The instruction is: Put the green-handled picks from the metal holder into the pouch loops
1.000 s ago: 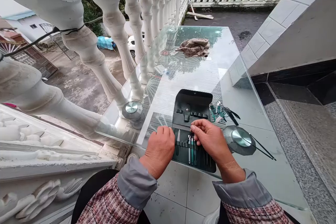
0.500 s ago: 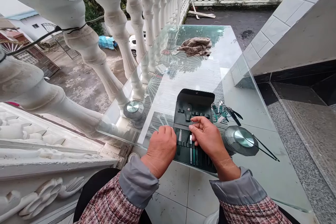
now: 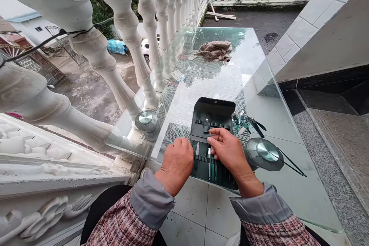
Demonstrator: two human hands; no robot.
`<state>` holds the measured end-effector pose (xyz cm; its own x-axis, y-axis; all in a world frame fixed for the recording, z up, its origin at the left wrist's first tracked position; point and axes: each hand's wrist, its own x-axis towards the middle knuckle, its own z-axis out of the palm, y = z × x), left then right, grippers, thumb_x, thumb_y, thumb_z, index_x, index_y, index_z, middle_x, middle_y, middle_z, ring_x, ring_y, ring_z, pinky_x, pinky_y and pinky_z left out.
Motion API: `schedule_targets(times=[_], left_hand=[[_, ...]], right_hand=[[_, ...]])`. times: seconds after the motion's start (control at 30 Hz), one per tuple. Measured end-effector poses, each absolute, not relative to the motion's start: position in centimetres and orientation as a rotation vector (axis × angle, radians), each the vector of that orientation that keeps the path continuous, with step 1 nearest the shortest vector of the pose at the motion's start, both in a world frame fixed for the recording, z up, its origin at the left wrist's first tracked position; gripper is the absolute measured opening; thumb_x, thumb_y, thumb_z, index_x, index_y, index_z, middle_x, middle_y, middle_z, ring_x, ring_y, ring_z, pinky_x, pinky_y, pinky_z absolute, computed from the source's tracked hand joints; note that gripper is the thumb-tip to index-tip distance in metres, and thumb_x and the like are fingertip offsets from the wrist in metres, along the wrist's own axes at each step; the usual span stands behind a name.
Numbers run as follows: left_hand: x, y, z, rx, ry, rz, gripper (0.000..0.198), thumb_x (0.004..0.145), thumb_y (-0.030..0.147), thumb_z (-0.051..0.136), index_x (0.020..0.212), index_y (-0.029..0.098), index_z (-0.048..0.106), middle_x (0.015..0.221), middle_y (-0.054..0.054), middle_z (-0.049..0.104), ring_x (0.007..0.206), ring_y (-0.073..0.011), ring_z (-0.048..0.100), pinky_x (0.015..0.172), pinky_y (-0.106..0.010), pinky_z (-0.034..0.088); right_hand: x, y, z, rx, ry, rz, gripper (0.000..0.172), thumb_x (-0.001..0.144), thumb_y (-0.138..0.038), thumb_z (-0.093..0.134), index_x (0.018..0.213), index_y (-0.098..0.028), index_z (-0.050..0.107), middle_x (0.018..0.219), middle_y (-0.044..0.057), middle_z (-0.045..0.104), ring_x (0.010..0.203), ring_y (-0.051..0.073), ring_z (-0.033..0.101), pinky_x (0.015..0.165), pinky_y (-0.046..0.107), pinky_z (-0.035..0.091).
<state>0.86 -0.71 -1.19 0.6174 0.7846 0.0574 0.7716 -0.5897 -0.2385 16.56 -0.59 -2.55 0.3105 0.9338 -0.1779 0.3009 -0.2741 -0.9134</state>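
Observation:
An open black case (image 3: 215,109) lies near the front edge of the glass table, with several slim metal and green tools (image 3: 212,169) in its lower loops. My right hand (image 3: 227,150) is over the case's right side, thumb and index finger pinched on a thin metal tool (image 3: 210,140) that stands roughly upright. At the case's left edge, my left hand (image 3: 178,161) is closed with its back up; its fingertips and anything in them are hidden. Right of the case lies a small pile of green-handled tools and clippers (image 3: 242,121).
On the glass table (image 3: 288,153) a crumpled brown cloth (image 3: 215,51) lies at the far end and a small white card (image 3: 177,75) near the left edge. Round table supports (image 3: 266,153) flank the case. White balusters (image 3: 103,61) line the left side.
My right hand has stayed nearly in place, with the thin tool between its fingers. A slim tool in the case's loops shows slightly more plainly.

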Motion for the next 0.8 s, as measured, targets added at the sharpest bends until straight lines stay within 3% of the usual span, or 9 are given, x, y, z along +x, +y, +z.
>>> schedule_targets(times=[0.4, 0.5, 0.63, 0.8], left_hand=[[0.81, -0.71, -0.83, -2.644, -1.298, 0.106, 0.019, 0.081, 0.007, 0.045, 0.095, 0.01, 0.056, 0.084, -0.008, 0.055, 0.075, -0.0208, 0.053, 0.056, -0.029, 0.042], [0.74, -0.77, -0.79, -2.683, -1.303, 0.089, 0.012, 0.086, 0.014, 0.045, 0.09, 0.011, 0.056, 0.082, -0.008, 0.055, 0.075, -0.0201, 0.052, 0.057, -0.028, 0.042], [0.77, -0.99, -0.75, -2.744, -1.337, 0.059, 0.018, 0.088, 0.028, 0.047, 0.085, 0.013, 0.055, 0.081, -0.008, 0.054, 0.075, -0.0206, 0.052, 0.055, -0.028, 0.042], [0.97, -1.13, -0.75, -2.752, -1.387, 0.099, 0.017, 0.088, 0.028, 0.048, 0.087, 0.012, 0.055, 0.083, -0.008, 0.053, 0.074, -0.02, 0.052, 0.05, -0.026, 0.04]], right_hand=[[16.32, -0.54, -2.45, -1.8, -1.221, 0.909, 0.023, 0.07, -0.031, 0.054, 0.089, -0.018, 0.056, 0.065, -0.001, 0.06, 0.045, 0.011, 0.054, 0.044, 0.025, 0.043], [16.58, -0.7, -2.46, -1.8, -1.224, 0.883, 0.022, 0.07, -0.032, 0.054, 0.088, -0.019, 0.055, 0.064, -0.001, 0.06, 0.047, 0.012, 0.054, 0.045, 0.025, 0.043], [17.0, -0.93, -2.71, -1.807, -1.253, 0.88, 0.021, 0.07, -0.032, 0.056, 0.087, -0.02, 0.056, 0.064, -0.001, 0.06, 0.048, 0.012, 0.054, 0.046, 0.025, 0.043], [16.98, -1.07, -3.0, -1.77, -1.272, 0.978, 0.019, 0.071, -0.031, 0.056, 0.087, -0.02, 0.054, 0.063, -0.003, 0.06, 0.043, 0.011, 0.052, 0.043, 0.025, 0.043]])
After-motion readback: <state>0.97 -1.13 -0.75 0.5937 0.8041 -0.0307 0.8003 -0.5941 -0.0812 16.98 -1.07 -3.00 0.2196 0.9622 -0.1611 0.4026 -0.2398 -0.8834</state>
